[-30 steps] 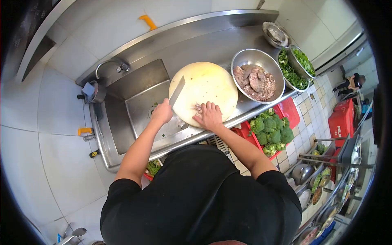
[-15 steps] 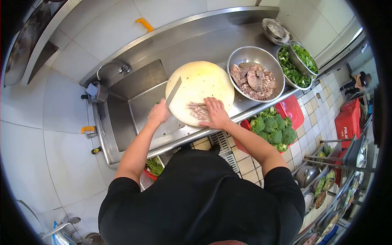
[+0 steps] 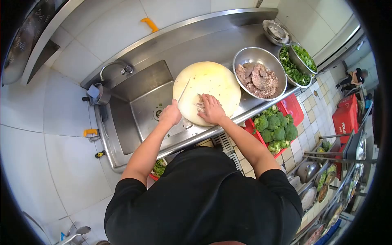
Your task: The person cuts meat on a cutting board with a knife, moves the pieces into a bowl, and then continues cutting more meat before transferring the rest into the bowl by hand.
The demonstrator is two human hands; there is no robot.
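My left hand (image 3: 170, 113) is wrapped round the handle of a knife (image 3: 184, 89), its blade seen nearly edge-on over the left part of the round cutting board (image 3: 216, 81). On the board's lower part, my right hand (image 3: 212, 110) lies with its fingers on thin strips of meat (image 3: 200, 104), partly covering them. Right of the board stands a steel bowl (image 3: 279, 65) with meat pieces (image 3: 258, 79) in it.
A sink (image 3: 143, 108) with a faucet (image 3: 116, 65) is at the left. Below the counter edge, a red crate (image 3: 295, 111) holds broccoli (image 3: 274, 127). Bowls of leafy greens (image 3: 295, 73) stand at the right. A person (image 3: 356, 77) is far off at the right.
The knife has turned from showing its flat side to nearly edge-on. My right hand has shifted over the meat strips, which spread out to its left half a second ago and are now more gathered and covered.
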